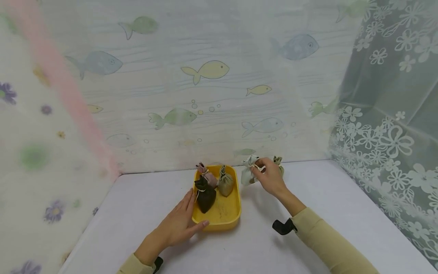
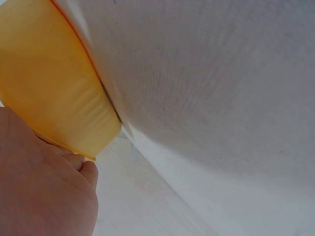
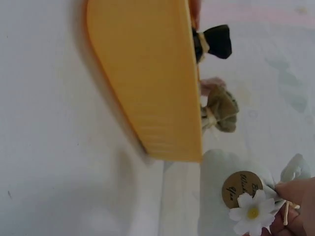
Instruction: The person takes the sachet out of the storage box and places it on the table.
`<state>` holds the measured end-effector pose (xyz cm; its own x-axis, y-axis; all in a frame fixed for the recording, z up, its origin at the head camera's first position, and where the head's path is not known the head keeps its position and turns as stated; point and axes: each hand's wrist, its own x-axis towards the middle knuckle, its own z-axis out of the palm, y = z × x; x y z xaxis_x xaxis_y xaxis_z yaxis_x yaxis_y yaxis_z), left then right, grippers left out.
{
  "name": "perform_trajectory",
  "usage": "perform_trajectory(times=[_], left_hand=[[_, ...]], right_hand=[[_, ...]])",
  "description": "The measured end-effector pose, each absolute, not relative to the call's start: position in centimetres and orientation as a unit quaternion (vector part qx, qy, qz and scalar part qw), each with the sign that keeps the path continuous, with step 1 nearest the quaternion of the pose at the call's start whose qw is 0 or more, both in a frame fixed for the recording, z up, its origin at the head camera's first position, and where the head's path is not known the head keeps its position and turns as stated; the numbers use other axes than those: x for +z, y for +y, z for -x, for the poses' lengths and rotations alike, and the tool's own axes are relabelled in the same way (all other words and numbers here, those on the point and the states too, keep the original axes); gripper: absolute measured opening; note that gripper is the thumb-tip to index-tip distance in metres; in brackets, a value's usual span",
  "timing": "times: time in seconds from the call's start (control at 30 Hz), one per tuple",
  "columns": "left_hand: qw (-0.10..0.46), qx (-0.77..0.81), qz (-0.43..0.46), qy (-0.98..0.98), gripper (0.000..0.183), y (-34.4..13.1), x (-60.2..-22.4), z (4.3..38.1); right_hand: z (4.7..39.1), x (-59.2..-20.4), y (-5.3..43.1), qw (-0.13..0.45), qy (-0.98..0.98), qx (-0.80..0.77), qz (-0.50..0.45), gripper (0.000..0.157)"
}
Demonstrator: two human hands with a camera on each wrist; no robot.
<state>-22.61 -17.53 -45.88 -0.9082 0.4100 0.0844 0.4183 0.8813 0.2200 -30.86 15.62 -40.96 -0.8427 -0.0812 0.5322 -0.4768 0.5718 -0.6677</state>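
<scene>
A pale drawstring pouch [image 1: 248, 177] hangs from my right hand [image 1: 272, 178], pinched at its tied neck between thumb and fingers. It carries a white flower [image 3: 252, 212] and a round brown label [image 3: 240, 188]. Just left of it, the yellow tray [image 1: 224, 219] holds a black pouch [image 1: 206, 199], a pink pouch [image 1: 210, 179] and an olive-beige pouch [image 1: 226, 185]. My left hand [image 1: 176, 223] rests against the tray's left side, fingers extended along the rim and thumb at the near left corner. Behind my right hand another greenish pouch [image 1: 280, 167] is partly hidden.
A white-covered table [image 1: 137, 201] lies under everything. A fish-print curtain [image 1: 212, 125] hangs along its back edge, a flower-print curtain [image 1: 44, 152] at the left, and a sheer flowered curtain [image 1: 393, 144] at the right.
</scene>
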Motion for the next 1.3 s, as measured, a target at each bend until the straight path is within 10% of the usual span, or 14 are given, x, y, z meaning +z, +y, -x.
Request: perform_trajectory(times=[1.3], left_hand=[[0.013, -0.109, 0.21, -0.971, 0.103, -17.4, -45.5, 22.3]], right_hand=[[35.6, -45.6, 16.3, 0.178, -0.897, 0.402, -0.043, 0.028]])
